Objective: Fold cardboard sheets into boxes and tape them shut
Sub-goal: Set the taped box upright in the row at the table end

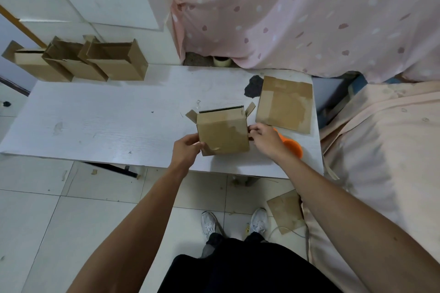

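A small cardboard box (222, 133) stands on the white table (107, 123) near its front edge, with two small flaps sticking out at its far corners. My left hand (187, 146) grips the box's lower left corner. My right hand (264, 138) pinches the box's right edge, fingers curled. An orange tape dispenser (292, 146) lies on the table just behind my right hand, partly hidden by it. A flat cardboard sheet (285, 103) lies on the table to the right of the box.
Three folded boxes (81, 62) stand in a row off the table's far left corner. A tape roll (222, 61) sits under the pink curtain (297, 12). A cardboard piece (285, 211) lies on the tiled floor by my shoes. A bed (381, 150) borders the table's right side.
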